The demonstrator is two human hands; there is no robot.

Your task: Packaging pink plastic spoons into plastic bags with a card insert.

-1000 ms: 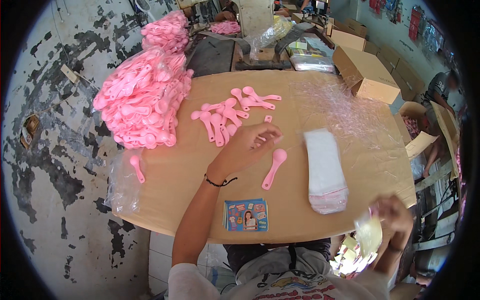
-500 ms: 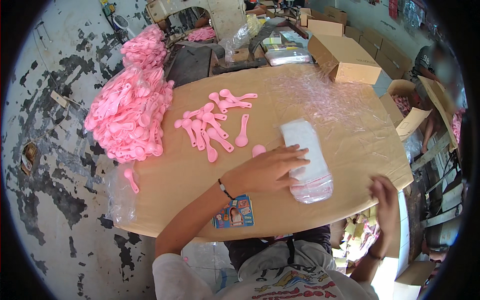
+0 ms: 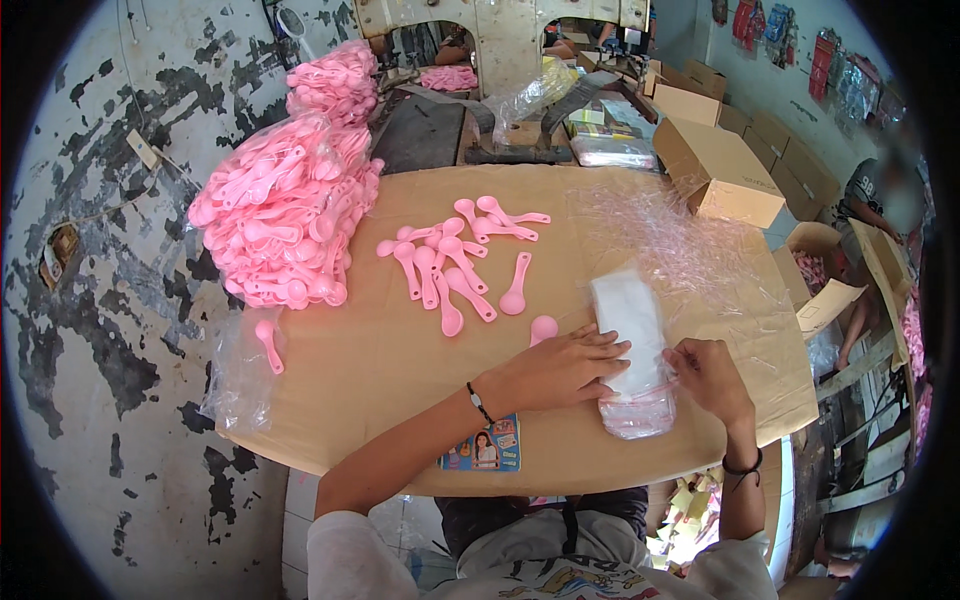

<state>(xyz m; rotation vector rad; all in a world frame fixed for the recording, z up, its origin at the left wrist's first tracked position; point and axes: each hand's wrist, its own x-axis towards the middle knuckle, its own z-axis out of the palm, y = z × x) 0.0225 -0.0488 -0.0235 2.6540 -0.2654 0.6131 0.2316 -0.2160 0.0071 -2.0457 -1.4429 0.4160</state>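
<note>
A stack of clear plastic bags (image 3: 628, 300) with pinkish strips at its near end lies on the cardboard-covered table (image 3: 350, 400). My left hand (image 3: 568, 371) rests on the stack's left side, fingers stretched out flat. At the right edge of the stack, my right hand (image 3: 712, 378) has its thumb and fingers pinched on a bag's edge. Just beyond my left hand shows the round bowl of a pink measuring spoon (image 3: 543, 329); its handle is hidden. Several loose pink spoons (image 3: 452, 268) lie farther off, toward the left. Colourful printed cards (image 3: 487, 449) sit partly under my left wrist.
Large bags packed with pink spoons (image 3: 285, 215) stand at the left by the peeling wall. A single spoon (image 3: 268, 346) lies on clear plastic film (image 3: 240, 385). Thin clear strips (image 3: 660, 225) are scattered far right, near an open carton (image 3: 720, 170). Another person (image 3: 868, 205) is at far right.
My right hand has come in from beside the table's right edge to the stack of bags and pinched its edge. My left hand stays on the stack. The whole view has shifted slightly.
</note>
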